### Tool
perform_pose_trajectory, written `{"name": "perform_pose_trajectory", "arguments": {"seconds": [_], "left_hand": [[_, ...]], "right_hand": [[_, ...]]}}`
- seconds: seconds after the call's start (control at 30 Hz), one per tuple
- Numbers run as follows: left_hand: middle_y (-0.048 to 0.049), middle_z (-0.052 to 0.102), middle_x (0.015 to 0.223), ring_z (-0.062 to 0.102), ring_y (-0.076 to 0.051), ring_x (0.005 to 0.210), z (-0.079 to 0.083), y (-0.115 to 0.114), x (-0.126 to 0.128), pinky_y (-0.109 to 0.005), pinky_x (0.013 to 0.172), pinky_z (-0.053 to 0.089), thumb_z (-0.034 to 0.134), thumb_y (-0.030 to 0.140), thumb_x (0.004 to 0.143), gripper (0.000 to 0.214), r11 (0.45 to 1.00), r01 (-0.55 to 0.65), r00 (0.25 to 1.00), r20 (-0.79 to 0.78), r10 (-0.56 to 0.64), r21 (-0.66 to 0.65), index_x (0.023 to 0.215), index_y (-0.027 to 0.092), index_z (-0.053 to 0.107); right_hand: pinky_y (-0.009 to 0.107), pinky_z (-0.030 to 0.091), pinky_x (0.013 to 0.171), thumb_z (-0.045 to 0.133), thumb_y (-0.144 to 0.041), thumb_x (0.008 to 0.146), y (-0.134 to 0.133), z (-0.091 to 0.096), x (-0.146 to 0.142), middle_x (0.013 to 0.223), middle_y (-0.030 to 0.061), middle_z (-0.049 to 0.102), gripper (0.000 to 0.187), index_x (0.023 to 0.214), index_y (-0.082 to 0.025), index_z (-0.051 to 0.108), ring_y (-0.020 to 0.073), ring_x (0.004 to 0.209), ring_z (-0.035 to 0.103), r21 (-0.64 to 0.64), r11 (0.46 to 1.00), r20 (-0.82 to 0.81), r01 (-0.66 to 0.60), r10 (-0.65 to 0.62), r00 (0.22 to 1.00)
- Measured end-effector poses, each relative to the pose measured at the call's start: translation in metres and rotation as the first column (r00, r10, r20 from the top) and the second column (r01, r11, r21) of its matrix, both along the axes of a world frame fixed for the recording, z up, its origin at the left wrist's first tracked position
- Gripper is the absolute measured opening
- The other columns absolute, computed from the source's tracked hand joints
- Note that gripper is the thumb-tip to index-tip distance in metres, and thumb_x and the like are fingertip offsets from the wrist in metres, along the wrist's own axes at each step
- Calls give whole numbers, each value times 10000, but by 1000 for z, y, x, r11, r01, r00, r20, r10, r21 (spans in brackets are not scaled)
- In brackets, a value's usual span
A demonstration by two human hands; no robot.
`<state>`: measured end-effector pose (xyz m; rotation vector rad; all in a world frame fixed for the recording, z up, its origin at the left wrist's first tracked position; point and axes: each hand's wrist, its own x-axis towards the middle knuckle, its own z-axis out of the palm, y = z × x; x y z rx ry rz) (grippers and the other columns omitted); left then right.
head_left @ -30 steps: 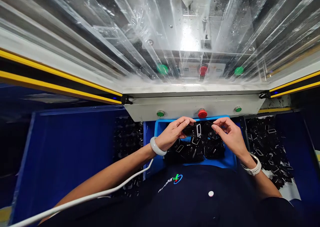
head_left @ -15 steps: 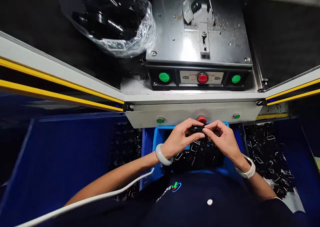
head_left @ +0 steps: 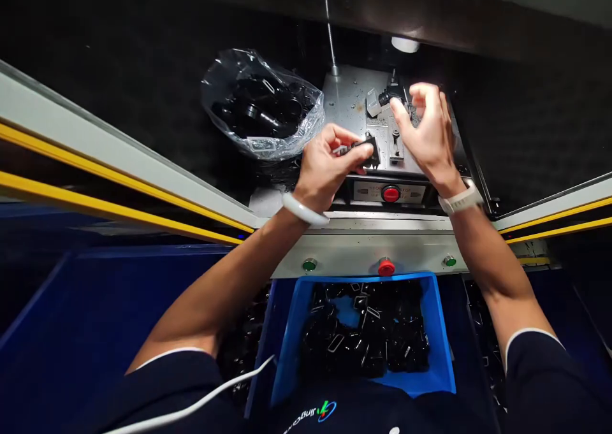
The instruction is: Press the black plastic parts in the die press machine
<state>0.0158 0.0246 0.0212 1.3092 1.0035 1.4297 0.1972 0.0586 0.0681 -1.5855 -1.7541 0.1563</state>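
My left hand (head_left: 325, 163) pinches a black plastic part (head_left: 371, 152) between thumb and fingers, above the front of the metal plate (head_left: 349, 96). The part has a flat flange with small tabs, and its rear is partly hidden in the hand. At the fixture (head_left: 373, 102) on the plate, my right hand (head_left: 428, 128) has its thumb and fingers apart. Its thumb tip overlaps a second black part (head_left: 385, 97) that sits in the fixture; whether they touch I cannot tell.
A clear plastic bag (head_left: 310, 118) of black parts stands left of the plate. Below are a red button (head_left: 391, 194), another red button (head_left: 386, 267) and green buttons (head_left: 309, 264). A blue bin (head_left: 444, 351) holds many black parts. Yellow-edged posts (head_left: 119, 188) flank the opening.
Both hands have moved up and forward from over the blue bin to the plate. My left hand alone now holds the black part; my right hand has left it and reached the fixture.
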Motion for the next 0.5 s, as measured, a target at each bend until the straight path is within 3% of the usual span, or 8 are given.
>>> {"name": "perform_pose_trajectory", "arguments": {"seconds": [0.07,0.13,0.17,0.23,0.3,0.4,0.5], "left_hand": [[-29,697,849,682,-110,756,5,32,3,-194,603,568,790,194,856,179,998,-60,998,-21,60,-7,871,112,631],[-41,710,868,704,-119,788,7,64,3,-203,642,571,754,197,896,165,991,-124,991,-62,121,-48,898,79,639],[-46,715,887,719,-131,817,8,80,2,-215,669,574,733,200,916,161,986,-154,986,-79,149,-65,917,66,644],[-49,717,928,753,-179,913,7,114,1,-267,731,591,679,217,958,160,979,-190,977,-114,180,-75,951,58,661],[-35,713,971,763,-242,1026,6,148,2,-357,792,612,619,274,1000,206,983,-182,969,-175,172,-39,977,83,691],[-23,704,964,755,-286,1082,3,192,13,-454,837,614,615,358,1006,274,991,-134,960,-247,128,-4,959,111,723],[-32,712,899,749,-240,988,-2,218,38,-423,831,615,760,366,914,261,993,-114,973,-196,119,37,895,110,712]], "right_hand": [[526,430,1137,676,-550,956,50,4,-15,1407,151,550,653,1388,-93,500,297,1413,485,-61,986,84,156,-151,985],[595,380,1118,706,-570,892,87,6,-23,1377,186,529,799,1376,22,476,409,1443,453,-153,964,117,216,-199,973],[609,377,1104,709,-555,880,99,6,-23,1340,180,546,787,1340,47,497,430,1420,478,-173,967,106,187,-170,980],[594,409,1081,702,-502,897,103,9,-16,1254,132,601,654,1257,26,565,387,1336,571,-122,991,54,51,-45,998],[509,473,1058,716,-451,916,79,13,-1,1192,88,657,513,1213,-43,624,283,1213,653,-15,993,41,-116,117,992],[364,554,926,799,-404,875,-1,18,36,1119,63,718,412,1180,-147,694,196,1011,679,46,962,178,-269,257,950],[355,542,691,768,-527,893,-102,9,88,1068,71,729,401,1189,-261,723,244,934,682,-66,982,447,-178,189,874]]}}
